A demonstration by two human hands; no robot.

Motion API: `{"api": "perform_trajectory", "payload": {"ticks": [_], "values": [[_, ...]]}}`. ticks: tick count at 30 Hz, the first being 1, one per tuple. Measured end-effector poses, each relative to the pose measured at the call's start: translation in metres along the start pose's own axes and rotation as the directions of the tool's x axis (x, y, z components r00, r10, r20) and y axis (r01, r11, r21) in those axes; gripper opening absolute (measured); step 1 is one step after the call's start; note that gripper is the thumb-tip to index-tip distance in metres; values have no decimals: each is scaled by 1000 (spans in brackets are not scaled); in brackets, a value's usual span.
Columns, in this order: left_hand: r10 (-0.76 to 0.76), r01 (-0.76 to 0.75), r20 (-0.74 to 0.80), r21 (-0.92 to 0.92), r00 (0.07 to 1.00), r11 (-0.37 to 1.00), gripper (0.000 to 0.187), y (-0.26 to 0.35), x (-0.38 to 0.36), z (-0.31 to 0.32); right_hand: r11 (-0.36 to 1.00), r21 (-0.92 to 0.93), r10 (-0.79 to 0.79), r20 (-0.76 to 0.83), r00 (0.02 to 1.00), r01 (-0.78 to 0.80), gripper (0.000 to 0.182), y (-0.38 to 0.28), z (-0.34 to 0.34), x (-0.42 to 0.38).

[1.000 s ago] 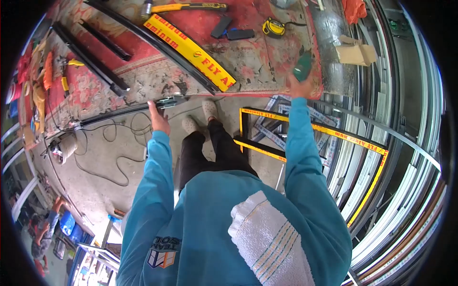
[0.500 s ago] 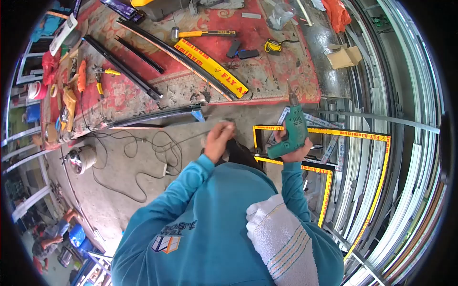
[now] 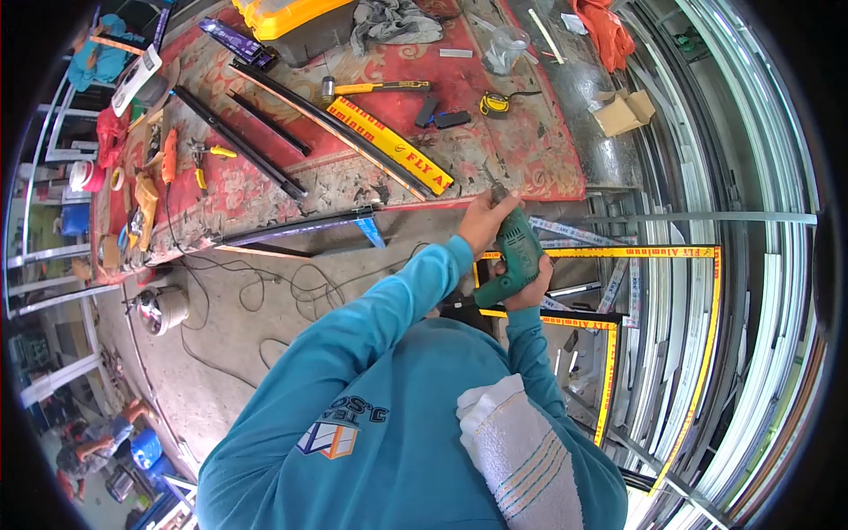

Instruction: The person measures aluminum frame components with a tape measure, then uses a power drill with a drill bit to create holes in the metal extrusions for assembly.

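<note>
A green power drill (image 3: 519, 250) is held in front of my body, its chuck and bit pointing away toward the table. My right hand (image 3: 533, 287) is wrapped round the drill's body and handle from the right. From the left, my left hand (image 3: 484, 221) closes on the drill's front end at the chuck, and its fingers partly hide that end. Close to the right of the drill stands a black frame with yellow printed tape (image 3: 654, 252). Just beyond the drill is the edge of the carpet-covered table (image 3: 521, 163).
On the table lie a hammer (image 3: 380, 87), a tape measure (image 3: 495, 104), black profiles (image 3: 238, 141), pliers (image 3: 201, 163) and a yellow-lidded toolbox (image 3: 296, 22). A cable (image 3: 256, 283) loops over the floor. Long metal profiles (image 3: 751, 336) line the right side. Another person (image 3: 93, 450) is at lower left.
My left hand has moved right and up from beside the drill onto its chuck. The drill, in my right hand, has shifted left and tilted so its tip leans left.
</note>
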State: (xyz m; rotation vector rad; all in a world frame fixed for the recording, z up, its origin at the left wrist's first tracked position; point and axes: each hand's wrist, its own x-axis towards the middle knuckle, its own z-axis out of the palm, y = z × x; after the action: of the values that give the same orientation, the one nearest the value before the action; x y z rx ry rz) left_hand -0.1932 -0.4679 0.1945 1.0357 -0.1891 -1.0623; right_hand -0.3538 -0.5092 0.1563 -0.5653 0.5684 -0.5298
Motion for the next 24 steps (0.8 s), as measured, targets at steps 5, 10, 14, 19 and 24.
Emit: {"api": "perform_trajectory", "payload": {"ticks": [5, 10, 14, 19, 24], "values": [[-43, 33, -45, -196, 998, 980, 45, -3, 0, 14, 1000, 29, 2, 26, 1000, -2, 69, -4, -1, -8], [-62, 43, -71, -242, 995, 969, 43, -9, 10, 26, 998, 55, -9, -12, 1000, 9, 65, -8, -3, -7], [-58, 25, -205, -158, 977, 987, 33, -13, 13, 36, 987, 140, 70, 27, 997, -73, 64, -6, -15, -4], [-45, 5, -252, -155, 967, 988, 32, -15, 30, 49, 979, 170, 104, 79, 991, -116, 65, -22, -17, 6], [53, -75, -212, -96, 976, 993, 31, -19, 42, 70, 956, 259, 112, 123, 986, -140, 64, -37, -31, 15]]}}
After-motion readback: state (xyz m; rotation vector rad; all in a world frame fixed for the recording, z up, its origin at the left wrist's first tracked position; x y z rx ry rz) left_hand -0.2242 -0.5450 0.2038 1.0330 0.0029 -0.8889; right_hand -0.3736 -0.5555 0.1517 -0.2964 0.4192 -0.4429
